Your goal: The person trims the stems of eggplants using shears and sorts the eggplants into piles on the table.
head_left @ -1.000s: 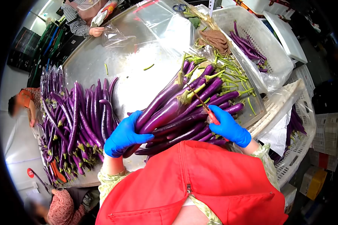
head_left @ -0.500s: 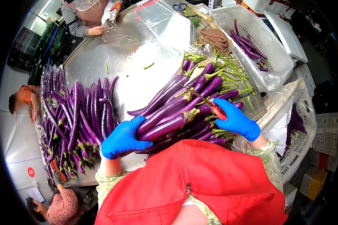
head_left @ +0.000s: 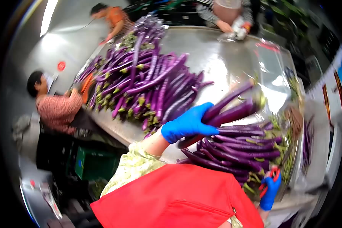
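My left hand (head_left: 189, 122), in a blue glove, is wrapped round a few long purple eggplants (head_left: 237, 113), lifted above the table with their stem ends pointing right. Below them lies a heap of eggplants (head_left: 239, 150) with stems to the right. By those stem ends, my right hand (head_left: 270, 192), also gloved, is closed on red-handled scissors (head_left: 274, 173); motion blurs the blades. Left of my left hand is a larger pile of eggplants (head_left: 155, 79), many with their green caps toward the near edge.
Cut green stems (head_left: 288, 152) litter the right side of the metal table (head_left: 178, 40). Clear plastic bags (head_left: 271, 66) lie at the far right. Three people stand round the table's left and far sides. A white crate (head_left: 315, 148) adjoins the right edge.
The view has swung left. My left hand has lifted eggplants off the near heap toward the larger pile. My right hand, still holding the scissors, has moved back from the held eggplants' stems.
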The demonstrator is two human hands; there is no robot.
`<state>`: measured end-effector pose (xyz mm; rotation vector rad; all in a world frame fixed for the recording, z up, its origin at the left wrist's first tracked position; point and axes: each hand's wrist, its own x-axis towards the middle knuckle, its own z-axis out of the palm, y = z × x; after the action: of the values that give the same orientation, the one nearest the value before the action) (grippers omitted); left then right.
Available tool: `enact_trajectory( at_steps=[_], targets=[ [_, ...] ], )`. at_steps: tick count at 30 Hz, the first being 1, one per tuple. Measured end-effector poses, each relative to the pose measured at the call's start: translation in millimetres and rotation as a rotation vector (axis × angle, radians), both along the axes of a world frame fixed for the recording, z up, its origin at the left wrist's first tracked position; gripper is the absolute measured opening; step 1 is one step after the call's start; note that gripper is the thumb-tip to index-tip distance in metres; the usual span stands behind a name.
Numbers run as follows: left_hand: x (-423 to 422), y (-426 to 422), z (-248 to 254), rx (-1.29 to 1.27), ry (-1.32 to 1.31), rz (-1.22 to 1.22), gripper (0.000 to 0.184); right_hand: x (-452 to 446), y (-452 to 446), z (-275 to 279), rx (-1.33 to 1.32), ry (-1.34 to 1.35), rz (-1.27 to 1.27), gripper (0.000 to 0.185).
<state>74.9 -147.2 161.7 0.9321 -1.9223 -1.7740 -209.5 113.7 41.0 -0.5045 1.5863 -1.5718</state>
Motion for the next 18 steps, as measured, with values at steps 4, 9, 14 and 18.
enact_trajectory(
  at_steps=[4,9,14,18],
  targets=[
    [31.0,-41.2,-7.1,-0.081,0.76,0.545,0.056,1.9,-5.3,-0.6,-0.025,0.024,0.044,0.046],
    [89.5,-142.2,-28.5,-0.182,1.403,0.759,0.047,1.2,-12.4,1.5,-0.021,0.001,0.056,0.05],
    [163.1,-245.3,-105.0,-0.02,1.163,1.146,0.036,4.5,-11.4,-0.2,-0.037,-0.009,0.026,0.054],
    [193.0,-246.1,-131.1,-0.168,0.811,0.914,0.043,3.4,-4.5,-7.9,-0.089,-0.087,-0.02,0.055]
  ],
)
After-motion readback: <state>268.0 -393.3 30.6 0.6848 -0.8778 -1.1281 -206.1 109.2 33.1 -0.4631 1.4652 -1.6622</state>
